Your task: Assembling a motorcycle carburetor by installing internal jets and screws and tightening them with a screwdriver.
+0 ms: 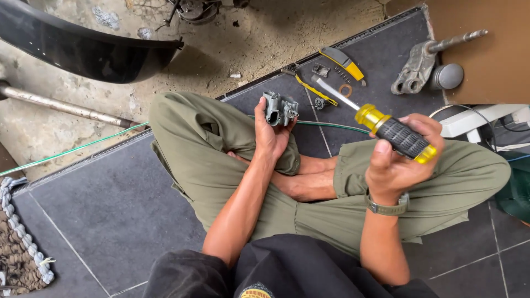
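1. A floor of dark grey tiles (110, 204) is being sat on by a person with crossed legs in olive trousers (204, 154); the tiles are being bordered at the top by rough, stained concrete (265, 38).
2. A small grey metal part (279, 108) is being gripped by the left hand (270, 132), whose fingers are closed around its lower side; the part is being held above the left knee.
3. A screwdriver (395, 135) with a yellow and black handle is being clasped by the right hand (400, 160), closed around the handle; its shaft is being pointed up and left, towards the items lying on the tiles.
4. A wristwatch (389, 208) is being worn on the right wrist.
5. On the tiles beyond the hands, a yellow utility knife (345, 62), a thin yellow-handled tool (314, 91), a copper ring (345, 90) and several small metal bits are being left lying close together.
6. A grey metal bracket (414, 69) with a rod is being rested on brown cardboard (497, 49) at the upper right.
7. A green wire (72, 150) is being stretched across the floor and passed behind the legs.
8. A black curved panel (83, 49) and a rusty pipe (61, 106) are being kept on the concrete at the upper left; a woven mat (19, 248) is being seen at the lower left edge.
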